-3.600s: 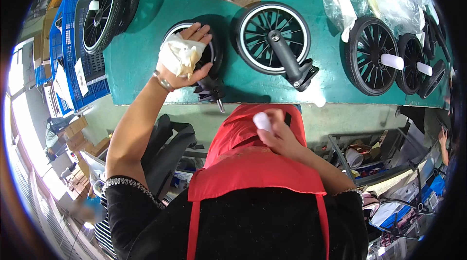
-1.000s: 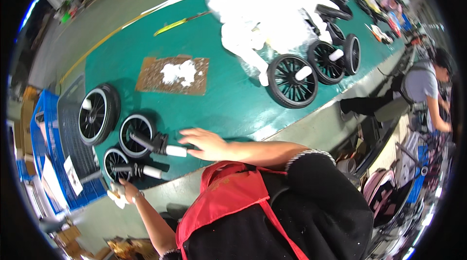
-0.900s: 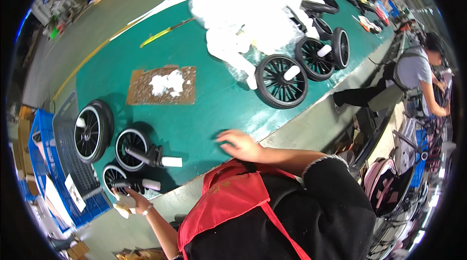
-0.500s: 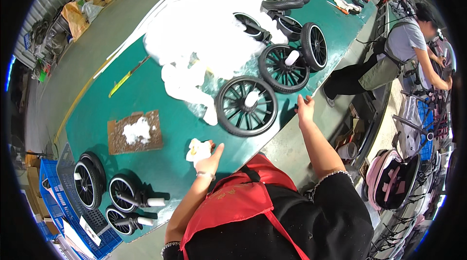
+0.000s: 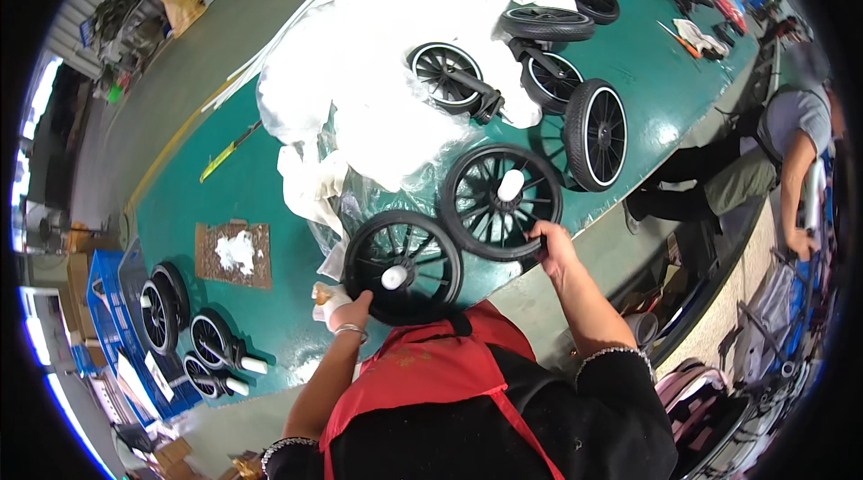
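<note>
Two black spoked wheels with white hub caps lie at the table's near edge. My left hand (image 5: pixel 349 311) is closed on a crumpled white cloth (image 5: pixel 326 298), its thumb against the rim of the nearer wheel (image 5: pixel 422 273). At the right, my right hand (image 5: pixel 559 248) grips the rim of the farther wheel (image 5: pixel 467 210); some of its fingers are hidden by the rim. Just beyond stands an upright wheel with a white-ringed rim (image 5: pixel 598 134). Behind both hands, clear plastic wrap and a white padded heap (image 5: pixel 360 57) cover much of the green table (image 5: pixel 279 300).
More wheels, one on a fork (image 5: pixel 447 77), lie at the back. To the left are a brown board with white bits (image 5: pixel 233 255), a yellow cutter (image 5: pixel 218 163), several small wheels (image 5: pixel 212 339) and a blue crate (image 5: pixel 112 309). A co-worker (image 5: pixel 796 134) stands at the right.
My right hand has reached the farther wheel and taken its rim. My left hand, still with the cloth, has moved against the nearer wheel, which now sits closer to me. The whole view has shifted.
</note>
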### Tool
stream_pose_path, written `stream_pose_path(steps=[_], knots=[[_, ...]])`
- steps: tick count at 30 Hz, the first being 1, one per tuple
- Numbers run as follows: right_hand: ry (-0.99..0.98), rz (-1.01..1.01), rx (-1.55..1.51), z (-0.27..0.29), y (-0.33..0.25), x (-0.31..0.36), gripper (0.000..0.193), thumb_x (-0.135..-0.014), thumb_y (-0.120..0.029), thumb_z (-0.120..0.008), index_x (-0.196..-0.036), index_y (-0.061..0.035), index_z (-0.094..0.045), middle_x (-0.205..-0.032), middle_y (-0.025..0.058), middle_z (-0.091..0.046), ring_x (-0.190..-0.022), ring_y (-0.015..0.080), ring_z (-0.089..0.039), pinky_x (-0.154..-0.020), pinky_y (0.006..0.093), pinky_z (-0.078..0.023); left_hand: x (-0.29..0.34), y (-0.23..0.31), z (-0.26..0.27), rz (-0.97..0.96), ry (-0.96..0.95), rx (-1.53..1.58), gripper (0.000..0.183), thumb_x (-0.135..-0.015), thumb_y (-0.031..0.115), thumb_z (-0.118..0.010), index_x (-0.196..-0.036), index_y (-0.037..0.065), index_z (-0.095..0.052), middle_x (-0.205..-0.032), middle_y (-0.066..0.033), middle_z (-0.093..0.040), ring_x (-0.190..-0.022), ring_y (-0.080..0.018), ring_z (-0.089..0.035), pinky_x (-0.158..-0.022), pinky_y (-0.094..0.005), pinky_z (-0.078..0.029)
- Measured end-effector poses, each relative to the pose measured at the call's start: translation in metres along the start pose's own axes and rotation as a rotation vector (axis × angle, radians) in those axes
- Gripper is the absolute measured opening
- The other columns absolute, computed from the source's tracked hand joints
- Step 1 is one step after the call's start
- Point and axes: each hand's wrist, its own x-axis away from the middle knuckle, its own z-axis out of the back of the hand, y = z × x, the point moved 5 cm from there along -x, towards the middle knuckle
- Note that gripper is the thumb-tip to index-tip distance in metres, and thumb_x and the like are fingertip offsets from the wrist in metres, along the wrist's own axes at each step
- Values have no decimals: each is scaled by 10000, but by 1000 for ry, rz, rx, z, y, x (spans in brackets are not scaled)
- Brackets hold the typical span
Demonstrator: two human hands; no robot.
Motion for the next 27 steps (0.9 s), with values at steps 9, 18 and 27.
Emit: stream_pose_path(steps=[9,18,27], knots=[[-590,15,-257,-81,-24,110,343,-725,-57,-621,-1059,-89,-552,-740,20,-504,-627,163,-517,-696,392,-541,36,-52,8,431,-322,1142,189,-719,164,-713,-758,8,-614,-707,-45,-612,-611,-174,-591,-539,-300,-451],[-711,813,568,-146,-37,218,481,-687,47,-763,-1089,-15,-505,-844,69,-620,-792,180,-638,-773,355,-545,99,10,71,586,-486,1821,204,-830,249,-718,-840,66,-629,-725,-42,-641,-616,-182,-606,-565,-306,-504],[-848,1365,1182,-192,38,278,378,-671,-165,-850,-936,-42,-610,-774,85,-655,-654,223,-676,-593,306,-533,137,9,98,632,-639,1616,417,-876,297,-661,-1194,42,-573,-1018,-98,-685,-885,-241,-681,-819,-379,-564]])
